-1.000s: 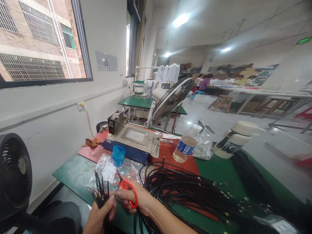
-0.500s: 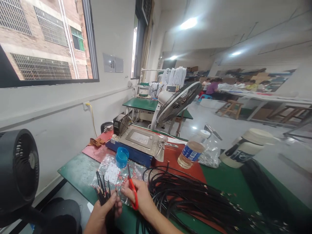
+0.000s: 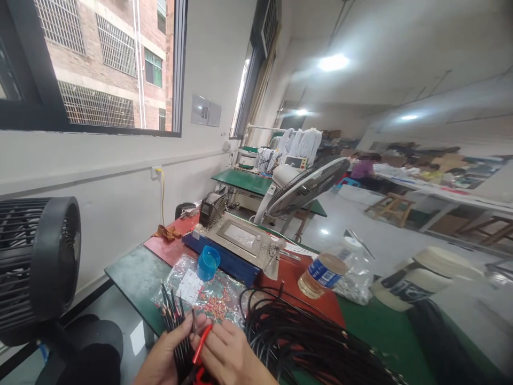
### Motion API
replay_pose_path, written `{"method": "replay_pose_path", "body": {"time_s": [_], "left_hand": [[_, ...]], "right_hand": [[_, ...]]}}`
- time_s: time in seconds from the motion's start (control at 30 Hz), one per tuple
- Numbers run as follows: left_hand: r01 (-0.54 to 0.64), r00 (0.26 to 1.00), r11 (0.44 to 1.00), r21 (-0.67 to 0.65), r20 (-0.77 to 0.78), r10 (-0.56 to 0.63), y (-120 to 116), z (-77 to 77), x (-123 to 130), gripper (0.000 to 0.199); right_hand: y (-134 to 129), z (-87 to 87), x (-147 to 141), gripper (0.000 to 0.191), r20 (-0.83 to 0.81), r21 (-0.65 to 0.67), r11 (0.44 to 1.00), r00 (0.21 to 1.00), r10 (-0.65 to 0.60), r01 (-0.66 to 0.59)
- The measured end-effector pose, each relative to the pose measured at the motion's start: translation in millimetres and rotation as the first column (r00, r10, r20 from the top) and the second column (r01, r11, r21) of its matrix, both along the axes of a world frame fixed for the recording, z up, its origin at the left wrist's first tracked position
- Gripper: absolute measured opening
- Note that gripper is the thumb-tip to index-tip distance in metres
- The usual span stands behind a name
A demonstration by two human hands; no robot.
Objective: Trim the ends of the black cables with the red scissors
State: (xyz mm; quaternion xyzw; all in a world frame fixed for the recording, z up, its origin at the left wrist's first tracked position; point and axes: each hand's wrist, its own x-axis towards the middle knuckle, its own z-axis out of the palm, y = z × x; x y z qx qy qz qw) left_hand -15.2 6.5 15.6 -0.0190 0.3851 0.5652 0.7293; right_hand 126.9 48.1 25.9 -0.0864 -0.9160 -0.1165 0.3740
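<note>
A bunch of thin black cables stands upright in my left hand, its cut ends pointing up, some with reddish wires showing. My right hand is closed around red-handled scissors; its fingertips meet my left fingers at the tip of one cable. The scissor blades are hidden from me. Beyond my hands lies a clear plastic bag strewn with small red and pale bits. To the right, a large heap of black cables covers part of the table.
A blue cup stands before a blue and metal heating device. A bottle of pale liquid, a bag of small parts and a cream jug stand right. A black fan is at left; people sit in the background.
The scissors have swung from pointing upward to lying back within my right hand. My right fingers have come against my left hand. The view has shifted slightly to the left.
</note>
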Motion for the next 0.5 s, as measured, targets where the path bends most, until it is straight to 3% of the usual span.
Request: {"method": "replay_pose_path", "body": {"time_s": [0.1,0.17,0.2,0.27,0.37,0.43,0.5], "left_hand": [[-0.02,0.991,0.999,0.041,-0.128,0.025,1.3,-3.5,-3.5,0.024],[-0.048,0.974,0.996,0.073,-0.218,0.063,2.7,-5.6,-6.8,0.032],[-0.053,0.963,0.994,0.099,-0.258,0.077,3.9,-7.0,-8.1,0.034],[-0.028,0.958,0.985,0.169,-0.277,0.075,7.6,-12.2,-9.6,0.038],[-0.008,0.982,0.961,0.277,-0.177,0.06,16.2,-28.2,-9.9,0.037],[-0.013,0.991,0.949,0.314,-0.123,0.055,22.6,-42.3,-10.7,0.035],[-0.006,0.993,0.952,0.307,-0.107,0.041,28.0,-54.5,-13.0,0.032]], "right_hand": [[9.8,4.1,4.3,0.019,-0.159,-0.049,0.998,0.987,-0.032,0.025],[22.4,9.7,6.1,0.018,-0.319,-0.224,0.97,0.934,-0.162,0.091],[30.2,13.5,6.4,0.017,-0.376,-0.359,0.925,0.888,-0.265,0.125],[47.4,21.8,5.7,0.017,-0.391,-0.632,0.761,0.787,-0.477,0.147],[72.2,31.1,1.5,0.028,-0.31,-0.842,0.531,0.717,-0.624,0.098],[85.1,32.5,-2.2,0.035,-0.234,-0.889,0.444,0.728,-0.644,0.107],[94.4,30.4,-5.3,0.037,-0.164,-0.897,0.41,0.734,-0.659,0.167]]}}
